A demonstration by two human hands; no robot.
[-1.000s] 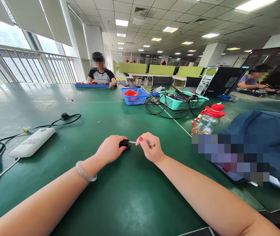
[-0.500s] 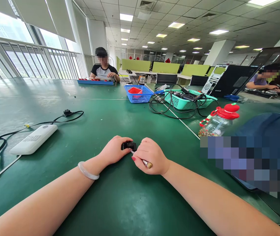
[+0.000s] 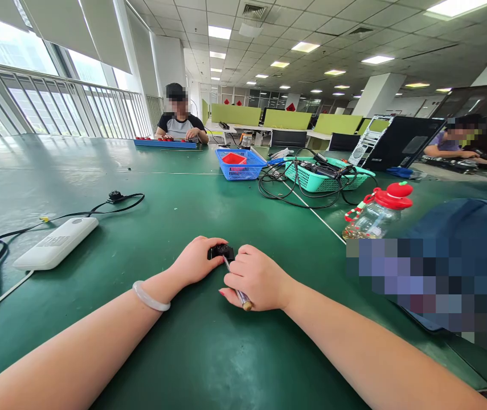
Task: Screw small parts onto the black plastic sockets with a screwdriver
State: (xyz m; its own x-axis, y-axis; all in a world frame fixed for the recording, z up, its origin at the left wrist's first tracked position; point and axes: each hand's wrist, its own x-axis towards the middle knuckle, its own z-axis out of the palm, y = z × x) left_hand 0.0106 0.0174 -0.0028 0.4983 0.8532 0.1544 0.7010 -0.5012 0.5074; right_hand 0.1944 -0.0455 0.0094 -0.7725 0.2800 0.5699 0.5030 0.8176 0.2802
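Note:
Near the middle of the green table, my left hand is closed on a small black part, with thumb in front and fingers behind. The part is dark and boxy; its details are too small to make out. In my right hand is a slim screwdriver, its thin shaft slanting up to the front of the black part. The handle's brownish end shows below my curled fingers. Whether the tip sits in a screw, I cannot tell.
A white power strip with cables lies left. Beyond my hands are a blue basket and a green basket of tangled cables. A red-lidded bottle and dark blue bag are right. A person sits opposite.
My right hand has shifted slightly left and toward me, and the screwdriver now stands at a steeper angle. My left hand keeps its hold on the black part.

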